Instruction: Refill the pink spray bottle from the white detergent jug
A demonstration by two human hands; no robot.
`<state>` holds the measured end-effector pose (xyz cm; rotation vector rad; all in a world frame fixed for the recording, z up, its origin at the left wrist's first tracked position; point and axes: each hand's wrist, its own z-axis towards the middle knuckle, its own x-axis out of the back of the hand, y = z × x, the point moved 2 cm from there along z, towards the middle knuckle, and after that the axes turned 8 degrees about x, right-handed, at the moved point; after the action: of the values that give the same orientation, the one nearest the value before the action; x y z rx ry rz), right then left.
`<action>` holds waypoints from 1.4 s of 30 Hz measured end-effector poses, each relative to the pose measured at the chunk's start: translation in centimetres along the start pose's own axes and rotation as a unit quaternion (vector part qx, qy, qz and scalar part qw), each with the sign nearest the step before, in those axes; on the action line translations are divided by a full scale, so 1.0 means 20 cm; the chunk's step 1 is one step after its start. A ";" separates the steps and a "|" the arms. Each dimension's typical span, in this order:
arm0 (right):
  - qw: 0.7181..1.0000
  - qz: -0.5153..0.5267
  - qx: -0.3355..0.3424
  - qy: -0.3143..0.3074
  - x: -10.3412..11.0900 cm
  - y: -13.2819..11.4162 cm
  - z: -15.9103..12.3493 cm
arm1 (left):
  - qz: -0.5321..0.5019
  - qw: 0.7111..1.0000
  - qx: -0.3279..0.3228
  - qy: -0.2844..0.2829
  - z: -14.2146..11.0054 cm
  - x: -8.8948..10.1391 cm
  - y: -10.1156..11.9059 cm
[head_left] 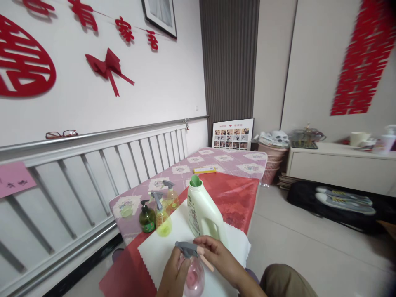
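Note:
My left hand (pixel 174 275) wraps around a pink spray bottle (pixel 194 278) standing on a white cloth (pixel 161 251) at the near end of the table. My right hand (pixel 216 255) pinches the bottle's grey trigger head (pixel 186 248) from the right. Just behind my hands stands a large white detergent jug (pixel 202 212) with a green spout. Left of it sit a yellow-green spray bottle (pixel 162 220), a dark green pump bottle (pixel 146 217) and another yellow spray bottle (pixel 171 197).
The table (pixel 241 161) has a red cloth and a floral cover, with a yellow flat object (pixel 204 170) farther back. A white railing (pixel 93 165) runs along the left. Pink baskets (pixel 272 159), a white cabinet (pixel 340 165) and a black bag (pixel 334 204) stand to the right.

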<state>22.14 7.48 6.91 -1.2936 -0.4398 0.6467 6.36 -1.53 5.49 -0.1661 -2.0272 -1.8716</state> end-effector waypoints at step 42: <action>0.964 -0.216 0.083 -0.131 -0.13 -0.17 0.09 | -0.226 0.972 -0.021 0.065 0.03 -0.13 -0.16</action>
<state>19.61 6.62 10.72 -0.9127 -0.8400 0.4712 7.50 -0.91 1.56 0.4318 -2.0594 -2.1187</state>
